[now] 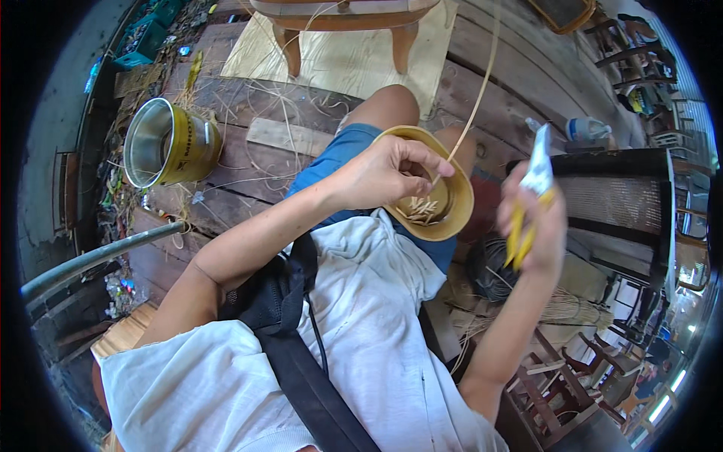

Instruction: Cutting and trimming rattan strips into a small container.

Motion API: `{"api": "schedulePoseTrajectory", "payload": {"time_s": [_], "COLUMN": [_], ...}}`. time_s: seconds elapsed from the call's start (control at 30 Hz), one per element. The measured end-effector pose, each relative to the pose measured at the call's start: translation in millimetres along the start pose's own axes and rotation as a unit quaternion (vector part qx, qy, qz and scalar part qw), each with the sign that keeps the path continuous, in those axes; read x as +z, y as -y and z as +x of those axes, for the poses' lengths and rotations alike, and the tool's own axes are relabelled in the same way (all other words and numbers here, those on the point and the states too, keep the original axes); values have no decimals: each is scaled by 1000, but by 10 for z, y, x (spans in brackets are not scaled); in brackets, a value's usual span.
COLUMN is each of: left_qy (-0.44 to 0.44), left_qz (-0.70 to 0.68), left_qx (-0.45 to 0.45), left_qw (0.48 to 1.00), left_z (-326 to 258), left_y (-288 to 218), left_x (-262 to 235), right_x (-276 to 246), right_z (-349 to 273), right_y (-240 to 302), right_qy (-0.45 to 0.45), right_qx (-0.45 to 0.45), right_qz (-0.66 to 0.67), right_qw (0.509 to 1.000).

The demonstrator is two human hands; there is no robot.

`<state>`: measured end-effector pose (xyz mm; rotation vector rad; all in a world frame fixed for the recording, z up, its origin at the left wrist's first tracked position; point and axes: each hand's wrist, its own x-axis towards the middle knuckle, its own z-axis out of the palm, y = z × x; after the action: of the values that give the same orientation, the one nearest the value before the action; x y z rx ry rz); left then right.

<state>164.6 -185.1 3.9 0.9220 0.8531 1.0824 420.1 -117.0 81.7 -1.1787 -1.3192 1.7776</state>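
Floor [497, 105]: worn wooden planks beneath both hands, rough-grained, littered with thin curled strands to the left. Beyond the left hand lies a pale plywood sheet [339, 71], flat and smooth, bearing wooden furniture [343, 15] with curved legs. To the right of the right hand stands a dark mesh panel [602, 192] in a black frame. Left of the left hand sits a yellow metal can [188, 147], cylindrical, bright inside. Directly under the left hand, at the lap, is a yellow bowl [461, 215] with a smooth, rounded wall (material not determinable). The yellow-handled tool [518, 230] is at the right hand; the cane strip [482, 83], slender and pale, runs from the left fingers up and away. Short cut pieces [422, 211] lie in the bowl.

The bowl's rim passes close below the left fingers; an open gap separates the two hands. The mesh panel's near edge limits room on the right.

Left hand [380, 172]: back upward, thumb and fingers pinching the strip. Right hand [541, 226]: raised, blurred, curled around the tool; whether its blades are parted cannot be told.
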Motion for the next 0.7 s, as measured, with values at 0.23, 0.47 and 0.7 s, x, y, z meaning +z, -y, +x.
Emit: {"api": "schedulePoseTrajectory", "payload": {"time_s": [0.23,0.47,0.7], "left_qy": [25,30,36], "left_qz": [73,-23,-3], "left_qx": [-41,-84,-105], "left_qw": [996,996,994], "left_z": [-37,-143,-181], "left_y": [-22,-57,-79], "left_x": [-37,34,47], "right_x": [785,856,872], "right_z": [-779,-731,-758], "right_y": [-786,-688,-794], "right_qy": [18,52,37], "right_qx": [68,75,38], "right_qz": [-100,-222,-215], "right_qw": [992,971,975]}}
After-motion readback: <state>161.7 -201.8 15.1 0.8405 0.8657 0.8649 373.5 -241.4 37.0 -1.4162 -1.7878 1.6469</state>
